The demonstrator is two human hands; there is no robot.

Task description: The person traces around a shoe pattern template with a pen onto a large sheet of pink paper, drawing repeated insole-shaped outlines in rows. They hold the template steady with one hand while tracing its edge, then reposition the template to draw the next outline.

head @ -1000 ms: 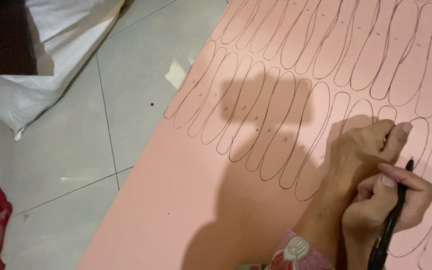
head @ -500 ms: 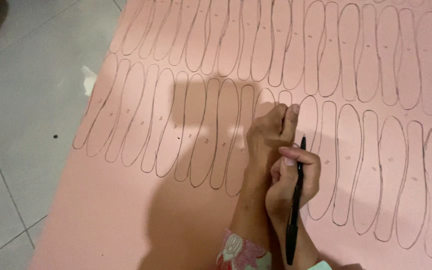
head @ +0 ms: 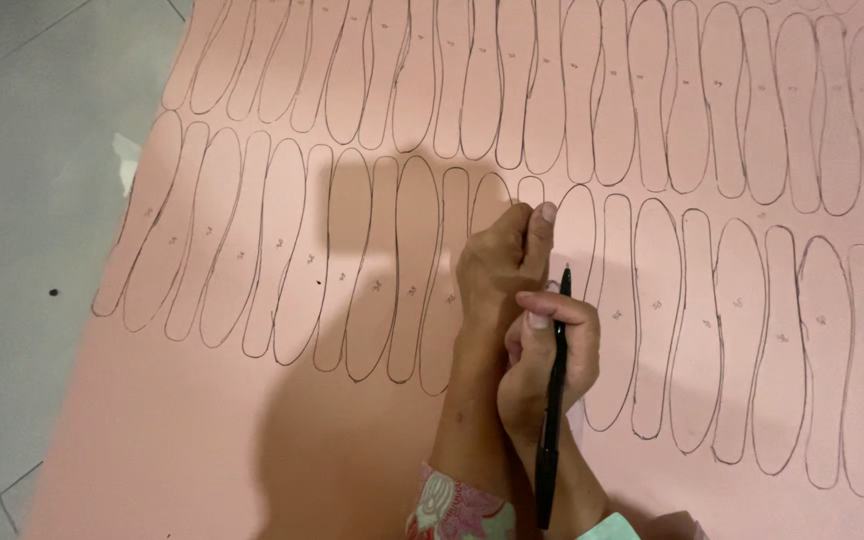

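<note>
A large pink sheet (head: 252, 450) lies on the floor, covered with rows of shoe-sole outlines drawn in black. My left hand (head: 492, 275) presses down on the sheet in the middle row, fingers together and thumb pointing up. Whether anything lies under it is hidden. My right hand (head: 542, 365) sits just behind it, gripping a black pen (head: 552, 420) whose tip touches the sheet beside the left thumb, next to a partly drawn outline. A patterned sleeve (head: 452, 510) shows at the bottom edge.
Grey tiled floor (head: 22, 200) runs along the left of the sheet. A small pale scrap (head: 127, 160) lies by the sheet's left edge. The hands cast a dark shadow (head: 352, 400) to the left on the sheet.
The view has swung right and down over the sheet, so the white sack is out of sight. Both hands now sit near the centre, still together with the pen on the sheet.
</note>
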